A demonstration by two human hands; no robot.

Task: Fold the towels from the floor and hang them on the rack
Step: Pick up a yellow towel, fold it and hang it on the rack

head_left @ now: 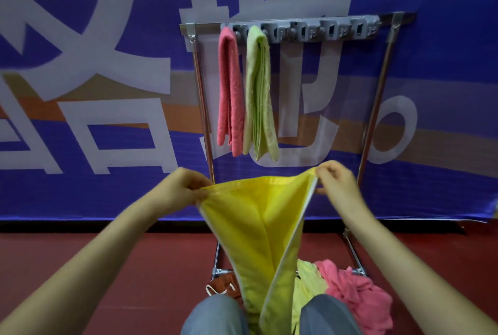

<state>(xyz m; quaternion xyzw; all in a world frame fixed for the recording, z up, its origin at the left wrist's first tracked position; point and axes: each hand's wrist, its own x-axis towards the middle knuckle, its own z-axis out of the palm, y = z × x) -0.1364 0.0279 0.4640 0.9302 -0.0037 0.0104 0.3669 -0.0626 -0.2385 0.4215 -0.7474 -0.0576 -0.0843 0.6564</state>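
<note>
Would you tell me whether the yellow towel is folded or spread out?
Partly folded: the yellow towel hangs doubled lengthwise between the left hand and right hand.

Head view, angled forward and down, close over hands (258, 186)

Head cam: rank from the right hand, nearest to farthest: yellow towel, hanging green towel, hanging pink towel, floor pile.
From the right hand:
1. Yellow towel, pinched in it.
2. Green towel, on the rack above-left.
3. Pink towel, one slot further left.
Floor pile, below: too close to call against the hanging towels.

left hand (188, 186) pinched closed, right hand (336, 179) pinched closed, arms outstretched
</note>
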